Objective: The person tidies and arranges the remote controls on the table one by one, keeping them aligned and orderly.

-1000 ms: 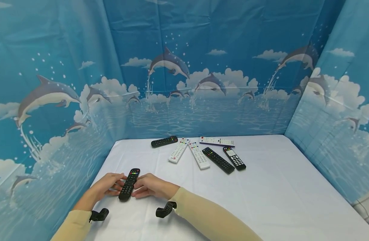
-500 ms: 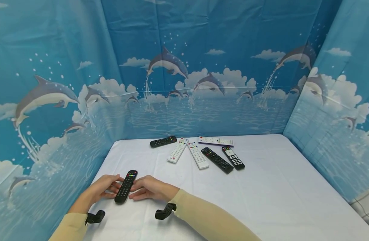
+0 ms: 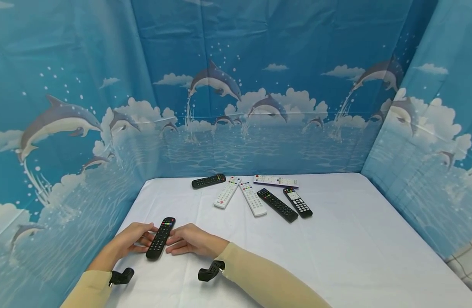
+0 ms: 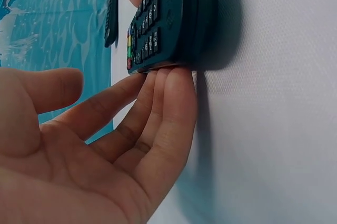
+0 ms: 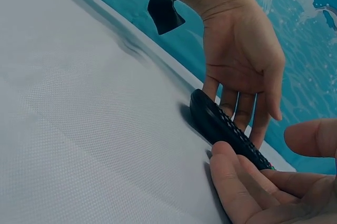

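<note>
White table point(image 3: 336, 256), six remotes point(image 3: 278, 204) beyond hands.

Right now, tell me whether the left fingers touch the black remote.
Touching. The left wrist view shows the left fingers pressed against the black remote edge.

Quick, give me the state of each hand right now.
Left hand: open, straight fingers touching the left edge of the black remote.
Right hand: open, fingertips against the remote's right edge, no grip closed round it.
</note>
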`<state>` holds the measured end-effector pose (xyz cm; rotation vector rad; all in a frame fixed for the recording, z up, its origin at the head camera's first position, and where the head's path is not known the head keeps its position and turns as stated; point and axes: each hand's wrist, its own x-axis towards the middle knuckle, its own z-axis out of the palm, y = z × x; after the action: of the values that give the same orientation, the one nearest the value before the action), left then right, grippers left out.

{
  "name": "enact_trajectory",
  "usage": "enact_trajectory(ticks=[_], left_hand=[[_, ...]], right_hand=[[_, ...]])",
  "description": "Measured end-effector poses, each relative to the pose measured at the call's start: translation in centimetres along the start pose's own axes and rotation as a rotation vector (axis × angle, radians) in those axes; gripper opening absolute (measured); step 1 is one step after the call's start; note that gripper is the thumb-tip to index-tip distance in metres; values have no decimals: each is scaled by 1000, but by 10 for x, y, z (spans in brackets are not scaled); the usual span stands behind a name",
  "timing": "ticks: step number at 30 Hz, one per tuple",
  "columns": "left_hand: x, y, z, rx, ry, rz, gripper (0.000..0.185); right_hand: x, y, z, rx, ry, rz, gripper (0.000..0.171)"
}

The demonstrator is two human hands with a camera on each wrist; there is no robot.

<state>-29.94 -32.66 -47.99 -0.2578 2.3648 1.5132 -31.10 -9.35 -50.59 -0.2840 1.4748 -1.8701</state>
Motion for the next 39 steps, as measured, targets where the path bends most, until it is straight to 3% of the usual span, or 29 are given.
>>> enact_trajectory(ticks=[11,21,29,34,39], left_hand=[[2,7,-2,20,4,0,48],[20,37,-9,141,60,72,47],[54,70,-12,6,63,184,52],[73,88,-3,-85,8,240,54],[92,108,6,-164,-6,263,55]], right_hand=[[2,-4,-2,-18,3,-1,46],[6,-26,-17,-71,221,11,34],[14,-66,-42,-93,249,39,38],[16,-87,-60,-92,273,41,44],[17,-106,-79,-65,300,1,47]])
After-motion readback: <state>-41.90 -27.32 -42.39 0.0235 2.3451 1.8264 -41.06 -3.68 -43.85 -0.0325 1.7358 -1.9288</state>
